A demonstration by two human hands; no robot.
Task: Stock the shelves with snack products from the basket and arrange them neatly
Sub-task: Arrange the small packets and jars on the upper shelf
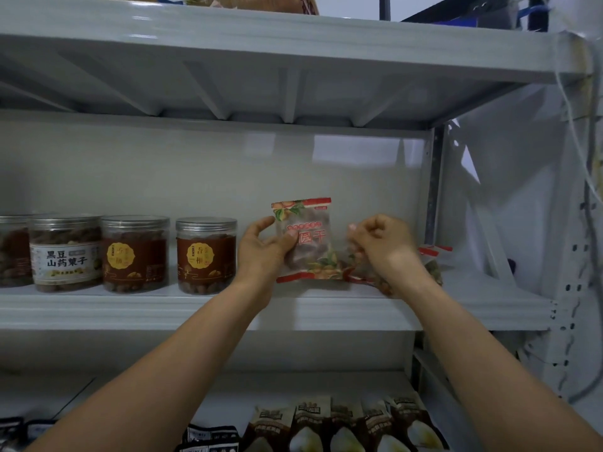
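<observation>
Pale grey metal shelf unit (505,305), seen from the front. The upper shelf (261,44) shows its underside, stiffened by ribs (290,93) running front to back. Behind the middle shelf (130,313) stands a plain, glossy back panel (195,174) with soft light patches near its top right. The lower shelf (228,389) lies in shadow beneath. At right, a front post (567,288) is punched with rows of slots; a darker rear post (435,177) stands beside the panel. Clear plastic sheet (509,190) hangs between the two posts. Thin cables (569,115) run down by the front post. A pale wall (352,6) shows above the unit.
</observation>
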